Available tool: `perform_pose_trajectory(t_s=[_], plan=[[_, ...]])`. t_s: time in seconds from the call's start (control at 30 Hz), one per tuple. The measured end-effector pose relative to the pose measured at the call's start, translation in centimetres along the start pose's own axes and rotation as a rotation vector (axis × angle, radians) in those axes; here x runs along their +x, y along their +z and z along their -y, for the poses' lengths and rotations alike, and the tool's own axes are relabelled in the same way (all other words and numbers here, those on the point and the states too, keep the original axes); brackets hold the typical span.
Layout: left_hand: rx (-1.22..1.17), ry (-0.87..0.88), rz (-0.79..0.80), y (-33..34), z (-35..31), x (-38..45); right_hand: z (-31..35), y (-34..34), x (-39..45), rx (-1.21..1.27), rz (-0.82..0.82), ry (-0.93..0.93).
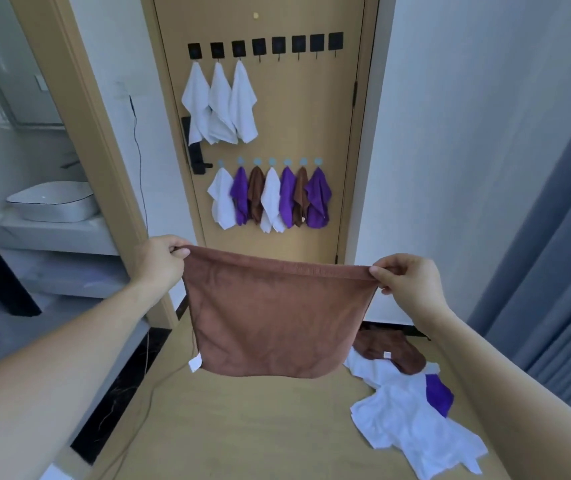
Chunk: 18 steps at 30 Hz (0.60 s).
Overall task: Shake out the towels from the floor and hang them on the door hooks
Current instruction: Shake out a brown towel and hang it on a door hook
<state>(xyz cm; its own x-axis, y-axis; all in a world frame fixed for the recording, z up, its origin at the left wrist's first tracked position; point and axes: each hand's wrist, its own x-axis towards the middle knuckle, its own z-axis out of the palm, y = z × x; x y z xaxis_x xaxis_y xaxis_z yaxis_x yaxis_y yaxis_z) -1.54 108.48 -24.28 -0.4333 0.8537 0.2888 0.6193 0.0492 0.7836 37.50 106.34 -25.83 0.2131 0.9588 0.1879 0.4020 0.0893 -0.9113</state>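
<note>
While both hands, left and right, pinch its top corners, a brown towel hangs spread before the door.

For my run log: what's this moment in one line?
left hand: grips brown towel | right hand: grips it | state: spread, unhung

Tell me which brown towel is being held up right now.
The spread brown towel, pinched at its top corners by the left hand and right hand. The other browns hang on the lower hooks or lie crumpled on the floor.
</note>
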Motion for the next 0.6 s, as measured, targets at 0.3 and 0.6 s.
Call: perform_pose_trajectory(t_s=[0.3,0.6], plan=[[-0.213,-0.083,0.118,6.5,3.0,16.9,0.9,8.0,12.3,0.419,0.017,0.082],[-0.68,-0.257,0.262,8.6,1.2,33.8,6.2,17.2,26.6,0.545,-0.094,0.105]])
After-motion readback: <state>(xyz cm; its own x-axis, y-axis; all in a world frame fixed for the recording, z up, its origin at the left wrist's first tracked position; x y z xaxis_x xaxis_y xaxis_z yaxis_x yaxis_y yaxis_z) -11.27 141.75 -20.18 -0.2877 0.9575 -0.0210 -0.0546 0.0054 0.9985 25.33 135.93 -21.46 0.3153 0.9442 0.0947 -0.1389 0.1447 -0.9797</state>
